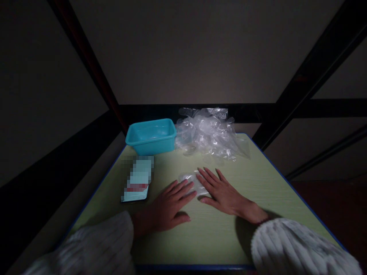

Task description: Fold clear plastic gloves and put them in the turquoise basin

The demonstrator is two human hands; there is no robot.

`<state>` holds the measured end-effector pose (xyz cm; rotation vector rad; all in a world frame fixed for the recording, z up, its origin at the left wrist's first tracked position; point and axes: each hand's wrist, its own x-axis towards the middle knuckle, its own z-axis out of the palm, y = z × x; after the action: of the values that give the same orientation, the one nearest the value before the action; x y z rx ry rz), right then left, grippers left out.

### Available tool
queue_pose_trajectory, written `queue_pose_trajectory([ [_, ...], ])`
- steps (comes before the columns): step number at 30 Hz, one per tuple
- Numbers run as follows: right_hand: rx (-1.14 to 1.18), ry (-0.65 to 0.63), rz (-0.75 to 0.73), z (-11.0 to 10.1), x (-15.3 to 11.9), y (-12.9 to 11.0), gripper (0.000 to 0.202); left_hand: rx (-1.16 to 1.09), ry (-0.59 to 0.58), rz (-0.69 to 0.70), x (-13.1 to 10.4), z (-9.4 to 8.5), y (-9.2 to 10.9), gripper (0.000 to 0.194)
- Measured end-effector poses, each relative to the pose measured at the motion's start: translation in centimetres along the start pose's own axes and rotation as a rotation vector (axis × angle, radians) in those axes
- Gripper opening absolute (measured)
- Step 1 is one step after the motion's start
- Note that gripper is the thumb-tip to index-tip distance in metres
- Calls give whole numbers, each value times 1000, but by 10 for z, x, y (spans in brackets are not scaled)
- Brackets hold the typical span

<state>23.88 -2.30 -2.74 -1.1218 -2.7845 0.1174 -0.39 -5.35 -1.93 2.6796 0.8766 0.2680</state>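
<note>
Your left hand [173, 204] and right hand [222, 193] both lie palm down, their 2 sets of fingers angled toward each other. The right fingers are fanned apart; the left ones are slightly parted, with the thumb set away. Neither hand pinches anything. A small clear plastic sheet [200, 186], perhaps 1 folded disposable glove, lies under and between your fingertips. Pressing from both sides probably keeps such slippery film flat against the tabletop [223, 244]. Beyond your fingertips sits a crumpled heap of clear disposable plastic gloves [209, 131], probably kept within reach yet clear of your working spot. Left of that heap, past your left fingers, stands a turquoise plastic basin [153, 147]. Nearer, left of those fingers, lies a smartphone [140, 177], perhaps placed there to stay visible; its screen is too pixelated to read.
</note>
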Motion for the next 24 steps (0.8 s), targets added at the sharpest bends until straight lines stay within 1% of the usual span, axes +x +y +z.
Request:
queue_pose_trajectory([
  [6,-7,-24,27,0,0,0,73,22,-29,-14,1,-2,1,68],
  [12,8,-48,35,-3,1,-1,76,26,-5,-2,0,1,0,69],
  [24,30,-97,57,-5,1,0,79,98,-55,-10,1,3,-1,69],
])
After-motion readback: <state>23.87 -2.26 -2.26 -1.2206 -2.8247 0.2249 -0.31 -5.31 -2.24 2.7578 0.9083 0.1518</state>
